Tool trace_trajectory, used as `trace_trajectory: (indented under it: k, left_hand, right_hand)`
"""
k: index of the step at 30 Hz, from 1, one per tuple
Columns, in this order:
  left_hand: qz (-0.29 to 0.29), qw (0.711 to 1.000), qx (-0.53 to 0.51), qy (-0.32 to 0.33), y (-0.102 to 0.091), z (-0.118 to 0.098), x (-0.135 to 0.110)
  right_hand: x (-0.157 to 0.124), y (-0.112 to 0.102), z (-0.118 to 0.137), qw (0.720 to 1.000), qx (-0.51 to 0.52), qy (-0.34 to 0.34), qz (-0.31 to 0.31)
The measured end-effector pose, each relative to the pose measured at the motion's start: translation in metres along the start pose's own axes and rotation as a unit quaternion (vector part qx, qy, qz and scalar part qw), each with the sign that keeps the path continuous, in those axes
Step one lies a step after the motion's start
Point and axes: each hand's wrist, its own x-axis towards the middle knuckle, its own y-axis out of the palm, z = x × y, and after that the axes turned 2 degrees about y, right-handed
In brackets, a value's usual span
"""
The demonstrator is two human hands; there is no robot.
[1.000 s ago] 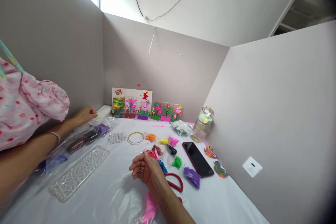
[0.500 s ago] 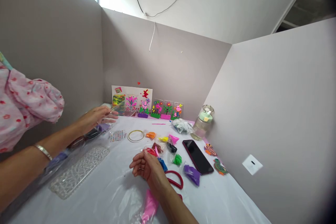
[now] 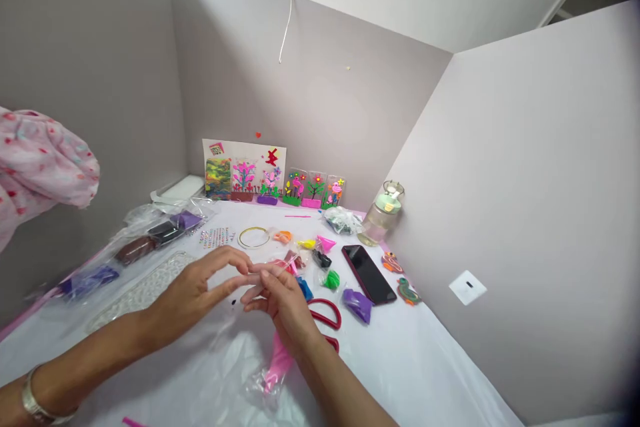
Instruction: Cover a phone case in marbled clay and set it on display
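My left hand (image 3: 213,283) and my right hand (image 3: 283,297) meet over the middle of the table. Their fingers pinch a thin clear panel (image 3: 286,267), mostly hidden by the fingers and hard to see against the background. Under my right wrist lies a bag of pink clay (image 3: 278,365). Red-handled scissors (image 3: 327,312) sit just right of that wrist, their blades out of sight. Beyond my hands are small bags of clay, among them blue (image 3: 305,288), green (image 3: 331,280) and black (image 3: 321,259).
A clear textured tray (image 3: 143,287) and bagged dark clay (image 3: 135,250) lie at left. A gold bangle (image 3: 253,237) and a gem sheet (image 3: 216,238) are farther back. At right are a phone (image 3: 369,273), purple clay (image 3: 357,305) and a bottle (image 3: 381,217). Decorated panels (image 3: 315,190) stand behind.
My left hand has come from the back left, bringing the clear panel to my right hand. My right hand has closed from a loose, half-open pose. The view has tilted down slightly.
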Motion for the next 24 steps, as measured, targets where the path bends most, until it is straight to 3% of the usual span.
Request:
trace_trajectory:
  k: [3, 7, 13, 24]
  left_hand:
    - [-0.036, 0.998, 0.035, 0.026, -0.008, 0.013, -0.004]
    - [0.003, 0.993, 0.074, 0.09, -0.009, 0.019, -0.012]
    - [0.03, 0.985, 0.118, 0.123, -0.007, 0.017, -0.017]
    - [0.057, 0.998, 0.025, 0.016, 0.002, 0.024, -0.026]
  right_hand:
    - [0.002, -0.004, 0.001, 1.0, 0.007, -0.005, -0.02]
    - [0.005, -0.007, -0.003, 0.999, 0.025, -0.003, -0.031]
    - [0.004, -0.007, -0.005, 0.999, 0.032, -0.002, -0.029]
    - [0.004, -0.007, -0.006, 0.999, 0.0, -0.004, -0.032]
